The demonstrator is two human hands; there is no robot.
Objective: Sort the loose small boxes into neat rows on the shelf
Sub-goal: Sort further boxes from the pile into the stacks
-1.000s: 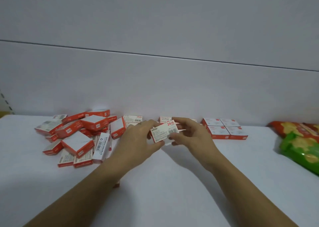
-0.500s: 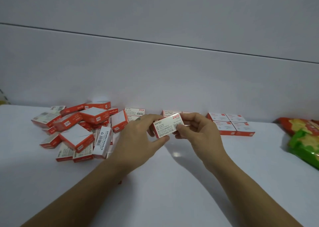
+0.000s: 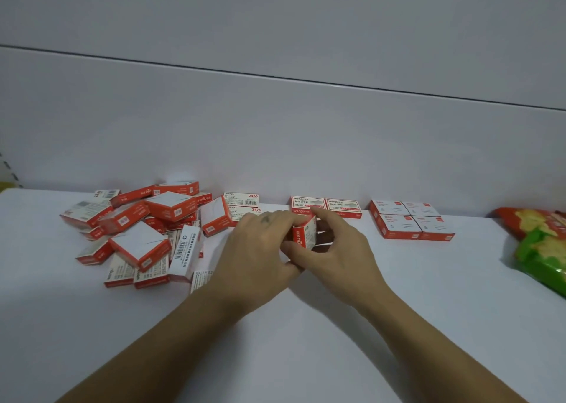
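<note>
While both hands are meeting over the middle of the shelf (image 3: 428,310), the fingers (image 3: 327,219) of the right hand (image 3: 340,249) are curling over one small box (image 3: 303,236) from above and from its right side. The left hand (image 3: 260,249) is closing on the same box from the left, with its thumb under the near corner, so both hands are grasping it together. The box is tilting, with a red end face turned to the camera. I cannot tell whether it is touching the shelf or is being held a little above it.

Just behind the hands, two boxes (image 3: 324,205) are lying side by side against the back edge of the shelf, and the held box is near them. Toward the back left, two more flat boxes (image 3: 242,202) are lying one behind the other. Further to the right, a block of four boxes (image 3: 410,219) is sitting in tidy rows. On the left part of the shelf a loose pile (image 3: 147,228) of many boxes is lying in all directions. At the right edge some snack bags (image 3: 542,243) are resting.

In my judgement the work is only beginning: a few boxes are standing in order, and most of them are waiting in the pile.
</note>
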